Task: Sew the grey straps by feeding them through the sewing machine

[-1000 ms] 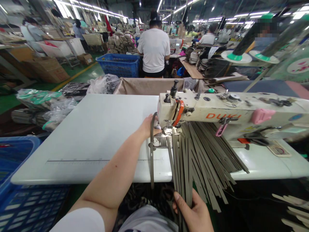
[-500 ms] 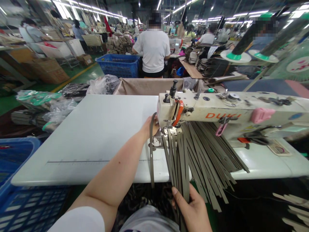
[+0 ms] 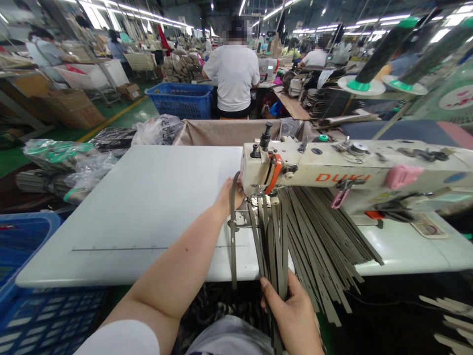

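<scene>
Right hand (image 3: pixel 293 313) gripping narrow, flat olive-grey strips (image 3: pixel 281 249), left hand (image 3: pixel 224 196), hold unclear

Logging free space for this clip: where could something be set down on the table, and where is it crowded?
The table is widely bare left of the left arm; a smaller patch lies right of the strips. Crowded: around the machine head, with left hand and strips.

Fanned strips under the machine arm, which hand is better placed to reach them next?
Probably the right hand: it's beside the fanned strips, though holding several strips; the left hand is at the sewing head.
</scene>
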`<move>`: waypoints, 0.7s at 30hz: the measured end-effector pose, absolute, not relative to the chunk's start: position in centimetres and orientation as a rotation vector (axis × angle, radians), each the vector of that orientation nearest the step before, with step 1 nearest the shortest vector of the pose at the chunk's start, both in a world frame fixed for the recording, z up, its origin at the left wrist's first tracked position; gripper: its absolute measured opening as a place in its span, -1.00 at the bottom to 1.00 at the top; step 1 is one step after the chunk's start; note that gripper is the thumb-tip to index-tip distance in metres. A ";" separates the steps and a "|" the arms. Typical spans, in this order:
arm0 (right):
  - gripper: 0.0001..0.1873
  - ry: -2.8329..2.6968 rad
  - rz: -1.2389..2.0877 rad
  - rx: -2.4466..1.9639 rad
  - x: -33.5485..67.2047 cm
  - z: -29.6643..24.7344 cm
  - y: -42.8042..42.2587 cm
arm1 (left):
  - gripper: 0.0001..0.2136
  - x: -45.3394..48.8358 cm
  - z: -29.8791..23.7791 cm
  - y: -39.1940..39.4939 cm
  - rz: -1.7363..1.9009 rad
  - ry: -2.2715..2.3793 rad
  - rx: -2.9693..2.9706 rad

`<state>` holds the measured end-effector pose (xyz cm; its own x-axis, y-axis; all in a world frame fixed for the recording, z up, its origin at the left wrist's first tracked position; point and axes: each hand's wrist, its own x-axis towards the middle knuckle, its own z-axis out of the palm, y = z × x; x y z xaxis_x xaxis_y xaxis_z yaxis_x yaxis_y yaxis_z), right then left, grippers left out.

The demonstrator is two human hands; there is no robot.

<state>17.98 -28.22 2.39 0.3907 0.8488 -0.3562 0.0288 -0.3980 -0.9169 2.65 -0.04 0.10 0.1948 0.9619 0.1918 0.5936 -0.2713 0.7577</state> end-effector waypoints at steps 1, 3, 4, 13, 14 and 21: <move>-0.57 -0.770 1.129 -1.732 18.0 2.4 -28.1 | -0.55 2.7 0.4 -0.3 0.906 1.442 1.940; -0.57 -0.760 1.138 -1.717 18.0 2.2 -28.0 | -0.55 2.7 1.0 -0.7 0.908 1.439 1.934; -0.56 -0.756 1.139 -1.713 18.0 2.1 -28.0 | -0.56 2.7 1.1 -0.8 0.916 1.447 1.925; -0.55 -0.786 1.101 -1.756 18.1 1.9 -27.7 | -0.62 3.2 0.7 -0.7 1.062 1.447 1.871; -0.55 -0.785 1.104 -1.756 18.0 1.9 -27.7 | -0.63 3.3 0.6 -0.7 1.063 1.447 1.865; -0.43 -0.713 1.140 -1.700 17.7 1.9 -27.5 | -0.68 3.2 0.5 -0.6 1.057 1.440 1.851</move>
